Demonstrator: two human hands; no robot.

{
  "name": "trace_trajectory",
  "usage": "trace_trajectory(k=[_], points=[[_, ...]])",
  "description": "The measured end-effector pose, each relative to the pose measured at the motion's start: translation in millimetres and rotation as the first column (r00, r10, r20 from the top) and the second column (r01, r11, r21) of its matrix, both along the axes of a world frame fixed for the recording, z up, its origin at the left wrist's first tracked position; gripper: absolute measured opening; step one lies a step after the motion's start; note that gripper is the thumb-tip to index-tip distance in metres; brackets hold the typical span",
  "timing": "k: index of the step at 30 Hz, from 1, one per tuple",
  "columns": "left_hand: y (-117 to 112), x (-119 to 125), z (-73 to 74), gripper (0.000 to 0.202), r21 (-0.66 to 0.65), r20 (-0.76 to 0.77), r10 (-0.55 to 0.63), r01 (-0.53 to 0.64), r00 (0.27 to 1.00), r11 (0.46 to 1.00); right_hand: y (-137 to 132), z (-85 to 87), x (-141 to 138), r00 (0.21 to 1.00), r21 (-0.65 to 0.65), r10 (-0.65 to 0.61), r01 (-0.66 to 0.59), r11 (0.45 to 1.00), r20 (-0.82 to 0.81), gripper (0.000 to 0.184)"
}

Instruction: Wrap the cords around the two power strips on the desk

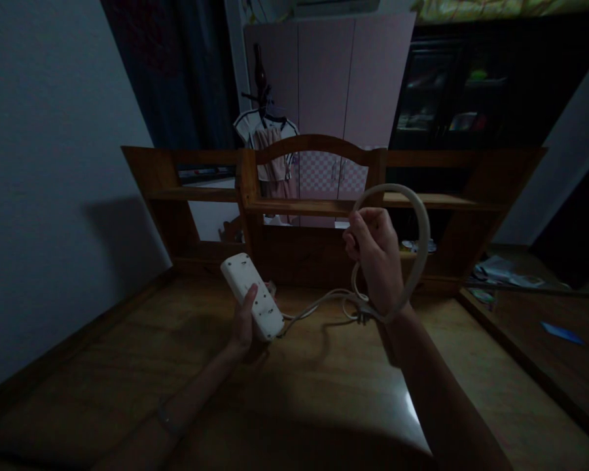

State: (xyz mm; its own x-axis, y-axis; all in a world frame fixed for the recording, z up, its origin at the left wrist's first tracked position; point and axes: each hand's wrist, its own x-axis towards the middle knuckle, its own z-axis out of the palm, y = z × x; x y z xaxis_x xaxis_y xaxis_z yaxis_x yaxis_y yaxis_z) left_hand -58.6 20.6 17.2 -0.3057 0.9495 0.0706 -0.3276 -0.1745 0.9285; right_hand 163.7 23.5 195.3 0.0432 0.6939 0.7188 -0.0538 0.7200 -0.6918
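My left hand (244, 320) is closed around a white power strip (265, 306), its thumb lying across the face that shows small holes and slots. The strip is tilted above the wooden surface. From its lower end a pale power cord (319, 302) runs right to a bunched, looped part near my right wrist. My right hand (375, 252) is closed, its fingers pinched together at the left side of a large round loop of this cord (425, 235). The loop arcs over the hand and passes down by the wrist. The cord inside the fingers is mostly hidden.
A wooden shelf unit (314, 208) stands along the far edge of the wooden surface (314, 386). Behind it are clothes on a stand (269, 140) and a pink wardrobe (324, 85). A raised wooden edge (525, 363) borders the right, with a blue flat item (562, 332) beyond.
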Motion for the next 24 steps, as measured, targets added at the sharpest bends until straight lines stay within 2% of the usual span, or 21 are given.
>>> trace_trajectory(k=[3, 6, 9, 16, 24], points=[[4, -4, 0.8, 0.059, -0.069, 0.19, -0.108, 0.123, 0.976, 0.99, -5, 6.7, 2, 0.998, -0.007, 0.061, -0.061, 0.998, 0.02, 0.025], [7, -7, -2.8, 0.06, -0.116, 0.241, -0.165, 0.197, 0.956, 0.973, -10, 9.9, 5, 0.994, -0.034, 0.105, -0.103, 0.994, 0.038, 0.025], [8, -7, -5.8, 0.063, -0.151, 0.238, -0.209, 0.249, 0.948, 0.957, -17, 13.2, 11, 0.987, -0.053, 0.14, -0.136, 0.989, 0.073, 0.024], [8, -4, -2.5, 0.067, -0.159, 0.164, -0.212, 0.238, 0.963, 0.958, -43, 31.3, 31, 0.951, -0.061, 0.188, -0.178, 0.982, 0.246, 0.024], [6, -8, -4.5, 0.068, -0.182, 0.18, -0.376, 0.406, 0.909, 0.895, -44, 28.9, 28, 0.932, -0.142, 0.226, -0.193, 0.971, 0.283, 0.025]])
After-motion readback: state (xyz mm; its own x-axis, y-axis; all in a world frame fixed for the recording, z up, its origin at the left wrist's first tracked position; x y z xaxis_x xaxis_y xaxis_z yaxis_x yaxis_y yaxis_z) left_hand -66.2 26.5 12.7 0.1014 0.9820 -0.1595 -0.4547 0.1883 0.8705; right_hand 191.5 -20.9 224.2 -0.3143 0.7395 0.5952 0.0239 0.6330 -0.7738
